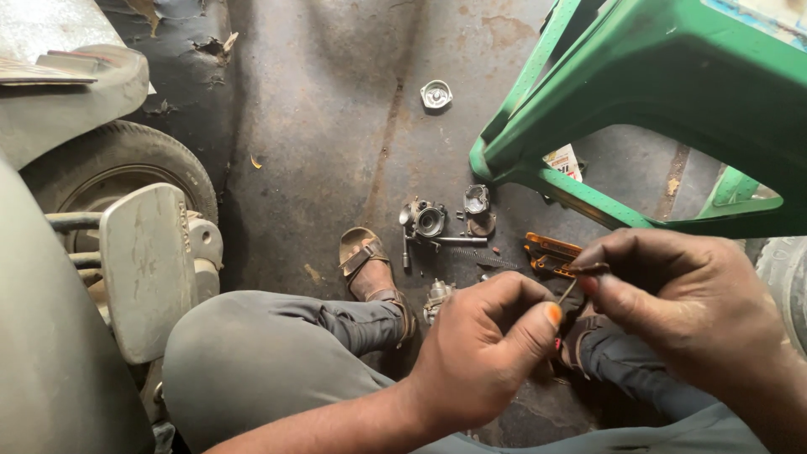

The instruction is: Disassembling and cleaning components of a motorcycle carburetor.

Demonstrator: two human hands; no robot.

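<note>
1. Left hand (483,345): fingers pinched closed on the near end of a thin needle (567,291).
2. Right hand (672,294): fingers closed on its far end, above the carburetor parts (429,220) on the floor (336,126).

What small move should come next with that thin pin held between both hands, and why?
Probably steady the thin pin and turn it slowly for a look: the left hand and right hand both pinch it above the lap, while the carburetor parts lie apart on the floor.
</note>
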